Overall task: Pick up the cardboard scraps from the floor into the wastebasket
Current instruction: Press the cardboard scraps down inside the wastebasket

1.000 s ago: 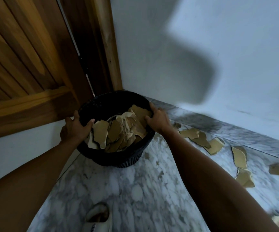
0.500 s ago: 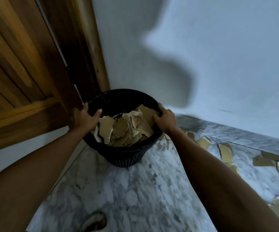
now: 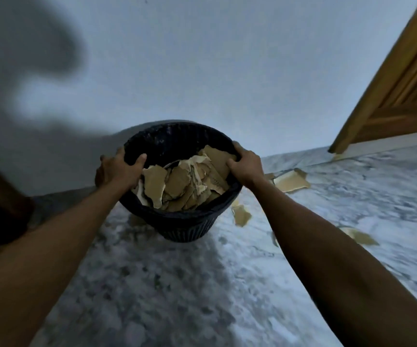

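Hands are gripping a black wastebasket [image 3: 186, 221] at the centre of the frame — the left hand [image 3: 118, 169] is clamping the rim on the left side, thumb hooked inside and fingers wrapped outside, while the right hand [image 3: 246, 164] is clasping the opposite rim in the same way. Both forearms are stretching in from the lower corners. Inside the basket, torn cardboard scraps [image 3: 184, 181] are piling up close to the rim, brown faces and pale ragged edges overlapping. Whether the basket is resting on the marble floor [image 3: 167, 284] or being held just above it cannot be told.

More loose pieces are lying on the floor at the right of the frame: a large scrap [image 3: 291, 181] just beyond the right wrist, a small scrap [image 3: 241, 215] beside the basket's right flank, and a further scrap [image 3: 360, 236] past the right forearm, well apart from the basket. A pale wall [image 3: 227, 71] is filling the upper frame, carrying a blurred shadow at upper left — and a wooden door [image 3: 402, 91] is slanting across the upper right corner.
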